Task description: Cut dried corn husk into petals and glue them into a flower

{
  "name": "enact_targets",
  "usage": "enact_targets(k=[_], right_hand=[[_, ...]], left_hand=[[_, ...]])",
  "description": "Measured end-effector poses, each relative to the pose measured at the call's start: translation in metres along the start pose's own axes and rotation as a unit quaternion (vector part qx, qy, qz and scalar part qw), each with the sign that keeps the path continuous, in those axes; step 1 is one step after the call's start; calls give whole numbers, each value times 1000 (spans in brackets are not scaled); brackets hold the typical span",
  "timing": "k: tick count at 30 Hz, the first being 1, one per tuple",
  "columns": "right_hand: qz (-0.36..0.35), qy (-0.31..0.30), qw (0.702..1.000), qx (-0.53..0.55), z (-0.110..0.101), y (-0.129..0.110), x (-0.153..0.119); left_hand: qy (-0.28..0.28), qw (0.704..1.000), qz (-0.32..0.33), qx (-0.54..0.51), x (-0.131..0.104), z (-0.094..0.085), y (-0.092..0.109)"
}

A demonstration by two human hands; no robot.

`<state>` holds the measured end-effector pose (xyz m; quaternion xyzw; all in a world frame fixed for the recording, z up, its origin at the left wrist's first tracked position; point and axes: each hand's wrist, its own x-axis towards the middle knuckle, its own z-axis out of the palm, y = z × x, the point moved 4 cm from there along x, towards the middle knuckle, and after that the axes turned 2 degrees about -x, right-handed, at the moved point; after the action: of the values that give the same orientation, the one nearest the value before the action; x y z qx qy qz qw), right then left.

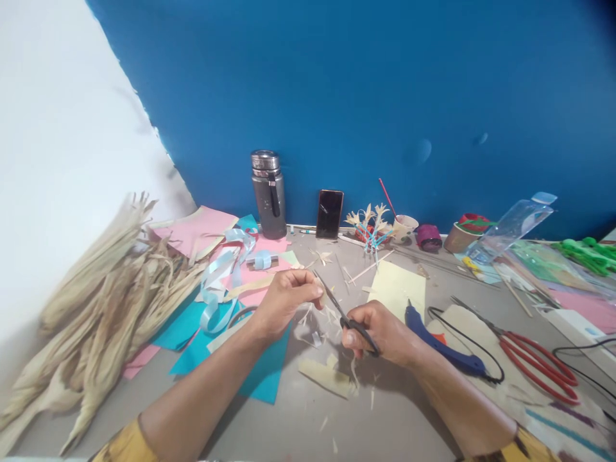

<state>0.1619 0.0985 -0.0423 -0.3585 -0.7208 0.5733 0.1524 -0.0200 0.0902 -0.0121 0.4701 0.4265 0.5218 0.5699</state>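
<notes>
My right hand (373, 330) grips a pair of black-handled scissors (333, 299) with fingers round the loops, blades pointing up and left. At the blades, my left hand (286, 298) is closed in a pinch on a small pale piece of corn husk (324, 298), mostly hidden by the fingertips. Below the hands, a wider husk strip (325, 377) lies on the grey table (298, 430) among thin scraps. Behind them stands a small bunch of husk flowers (368, 217) with light blue stems.
Dried corn husks (96, 321) are heaped at left, beside teal paper (264, 375) and blue ribbon (210, 308). A blue glue gun (443, 346) and red-handled scissors (536, 362) lie right. A thermos (269, 199), phone (330, 215) and plastic bottle (513, 228) are along the back.
</notes>
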Motion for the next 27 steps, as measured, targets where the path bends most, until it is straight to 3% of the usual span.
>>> enact_targets(k=[8, 14, 17, 27], right_hand=[[-17, 2, 999, 41, 0, 3, 1], [-30, 138, 981, 135, -11, -8, 1], [-46, 168, 972, 160, -13, -8, -1], [-40, 141, 983, 107, -8, -19, -2]], left_hand=[[-26, 1000, -3, -2, -1, 2, 6], [-77, 996, -32, 25, 0, 8, 0], [-101, 991, -62, 68, -2, 15, -6], [-171, 969, -97, 147, -10, 31, -16]])
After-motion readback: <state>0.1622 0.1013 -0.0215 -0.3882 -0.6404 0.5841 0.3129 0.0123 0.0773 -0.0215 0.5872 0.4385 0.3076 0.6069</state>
